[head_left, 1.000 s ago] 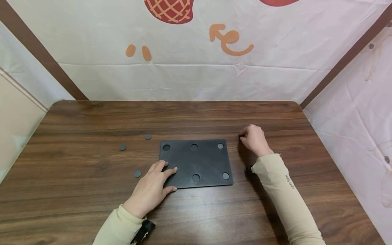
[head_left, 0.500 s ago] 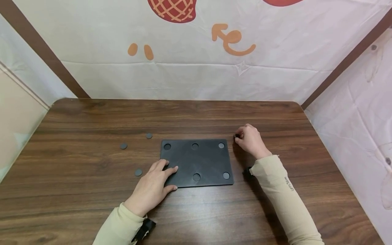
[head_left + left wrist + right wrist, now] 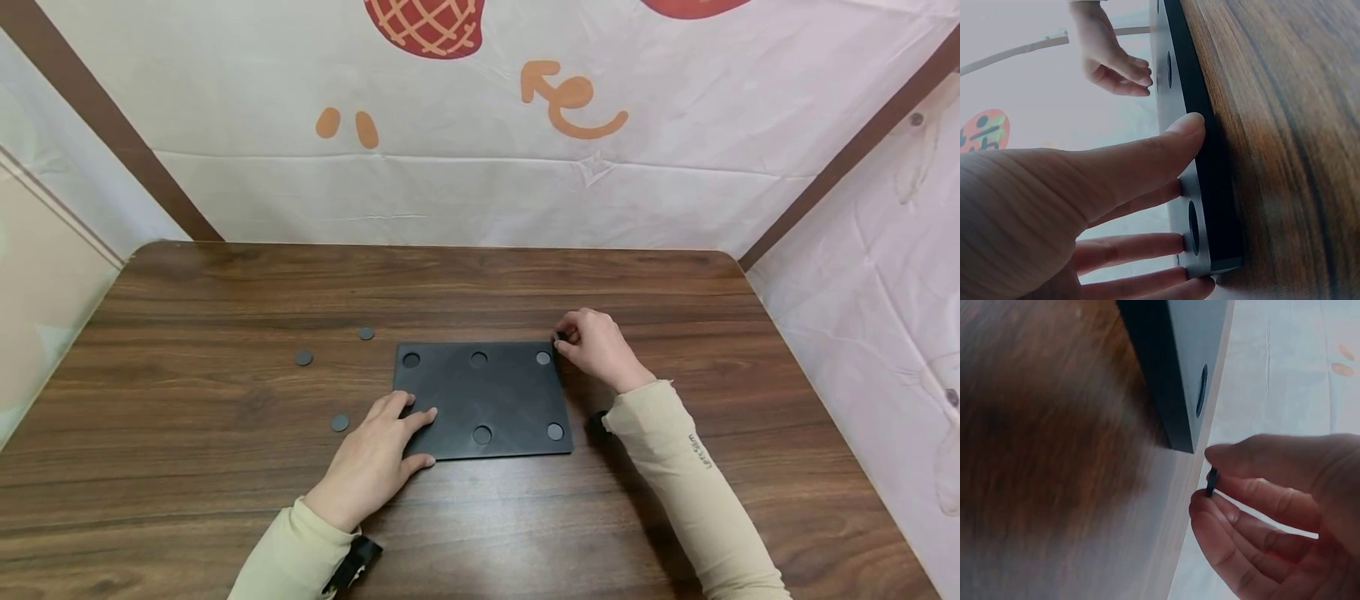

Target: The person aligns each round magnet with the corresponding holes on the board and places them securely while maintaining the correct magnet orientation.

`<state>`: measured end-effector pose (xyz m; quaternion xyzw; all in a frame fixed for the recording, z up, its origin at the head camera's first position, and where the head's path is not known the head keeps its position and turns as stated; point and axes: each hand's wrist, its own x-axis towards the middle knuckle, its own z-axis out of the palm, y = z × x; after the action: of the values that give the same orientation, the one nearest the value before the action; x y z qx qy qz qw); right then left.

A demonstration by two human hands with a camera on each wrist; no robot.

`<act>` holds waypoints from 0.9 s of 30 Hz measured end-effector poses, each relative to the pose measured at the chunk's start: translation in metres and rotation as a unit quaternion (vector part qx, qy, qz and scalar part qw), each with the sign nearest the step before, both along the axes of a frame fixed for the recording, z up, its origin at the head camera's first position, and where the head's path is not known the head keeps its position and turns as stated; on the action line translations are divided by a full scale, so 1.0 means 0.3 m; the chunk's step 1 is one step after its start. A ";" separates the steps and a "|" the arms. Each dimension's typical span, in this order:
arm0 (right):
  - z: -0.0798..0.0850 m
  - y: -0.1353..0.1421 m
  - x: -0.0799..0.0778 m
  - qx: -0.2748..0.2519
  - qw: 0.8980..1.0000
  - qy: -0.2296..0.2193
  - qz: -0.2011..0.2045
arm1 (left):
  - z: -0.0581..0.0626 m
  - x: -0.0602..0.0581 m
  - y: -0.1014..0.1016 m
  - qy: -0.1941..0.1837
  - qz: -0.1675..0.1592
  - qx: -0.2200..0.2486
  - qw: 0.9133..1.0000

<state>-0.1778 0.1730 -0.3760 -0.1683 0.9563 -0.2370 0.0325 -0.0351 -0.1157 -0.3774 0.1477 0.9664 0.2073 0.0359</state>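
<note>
A flat black board [image 3: 480, 400] with round recesses lies on the table. My left hand [image 3: 375, 458] rests over its near left corner, fingers fairly straight on top. The thumb touches the near edge, seen in the left wrist view. Just beyond the board's far right corner, my right hand [image 3: 600, 350] pinches a small dark disc [image 3: 1212, 481] between thumb and fingertips. Round spots at the board's right end, such as the far right recess [image 3: 543, 358], look lighter grey; I cannot tell whether they are filled. The left hand covers the near left part of the board.
Left of the board lie three loose grey discs: a far disc [image 3: 366, 333], a leftmost disc [image 3: 303, 357] and a near disc [image 3: 340, 422]. The wooden table [image 3: 187, 500] ends at a white printed curtain [image 3: 450, 192] behind.
My right hand has moved left from the table's right side to the board's far right corner, and the pinched disc has come into view. The left hand stays put.
</note>
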 end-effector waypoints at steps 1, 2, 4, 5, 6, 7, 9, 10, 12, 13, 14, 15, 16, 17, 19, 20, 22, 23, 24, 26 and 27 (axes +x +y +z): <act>0.001 -0.003 0.000 -0.001 1.000 0.002 0.003 | 0.000 0.000 0.000 0.001 0.000 0.000 1.000; 0.002 -0.007 0.000 -0.002 1.000 0.005 0.008 | -0.001 0.000 0.001 0.001 -0.001 0.001 1.000; 0.004 -0.013 0.000 -0.005 1.000 0.008 0.016 | -0.001 -0.001 0.001 0.001 -0.002 0.001 1.000; 0.005 -0.017 0.000 -0.006 1.000 0.009 0.019 | 0.000 -0.001 0.001 0.001 -0.002 0.001 1.000; 0.007 -0.020 0.000 -0.006 1.000 0.010 0.024 | 0.000 -0.001 0.001 0.002 -0.002 0.000 1.000; 0.010 -0.024 0.001 -0.006 1.000 0.009 0.026 | 0.000 -0.001 0.001 0.002 -0.003 0.000 1.000; 0.012 -0.030 0.002 -0.006 0.999 0.006 0.032 | 0.001 0.000 0.001 0.004 -0.003 -0.001 1.000; 0.013 -0.034 0.002 -0.005 0.999 0.004 0.035 | 0.002 0.001 0.001 0.005 -0.004 -0.001 1.000; 0.017 -0.043 0.003 -0.003 0.999 0.000 0.041 | 0.002 0.003 0.000 0.007 -0.003 0.000 1.000; 0.020 -0.048 0.005 -0.003 0.999 -0.002 0.044 | 0.002 0.004 0.000 0.007 -0.003 0.000 1.000; 0.020 -0.053 0.005 -0.003 0.999 -0.001 0.048 | 0.001 0.005 -0.001 0.008 -0.003 0.001 1.000; 0.021 -0.057 0.006 -0.003 0.999 -0.002 0.051 | 0.001 0.006 -0.001 0.009 -0.003 0.001 1.000; 0.022 -0.062 0.006 -0.003 0.998 -0.002 0.055 | 0.001 0.006 -0.001 0.010 -0.003 0.002 1.000; 0.023 -0.067 0.006 -0.004 0.998 -0.001 0.058 | 0.001 0.006 -0.001 0.010 -0.003 0.002 1.000; 0.024 -0.078 0.006 -0.003 0.998 -0.001 0.067 | 0.000 0.007 -0.002 0.011 -0.003 0.002 1.000; 0.025 -0.083 0.006 -0.003 0.997 -0.001 0.071 | 0.000 0.007 -0.003 0.012 -0.002 0.002 1.000; 0.029 -0.093 0.005 -0.007 0.997 -0.003 0.079 | 0.000 0.006 -0.003 0.011 -0.004 0.003 1.000; 0.031 -0.097 0.005 -0.008 0.996 -0.002 0.084 | 0.000 0.006 -0.003 0.011 -0.004 0.003 1.000; 0.034 -0.102 0.005 -0.011 0.996 -0.003 0.088 | 0.000 0.006 -0.003 0.012 -0.004 0.004 1.000; 0.038 -0.112 0.003 -0.015 0.995 -0.001 0.097 | 0.000 0.006 -0.003 0.013 -0.005 0.005 1.000; 0.040 -0.118 0.003 -0.017 0.995 0.000 0.101 | -0.001 0.006 -0.003 0.013 -0.005 0.005 1.000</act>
<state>-0.1770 0.1377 -0.3641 -0.2640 0.9303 -0.2487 0.0537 -0.0334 -0.1166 -0.3776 0.1554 0.9649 0.2104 0.0233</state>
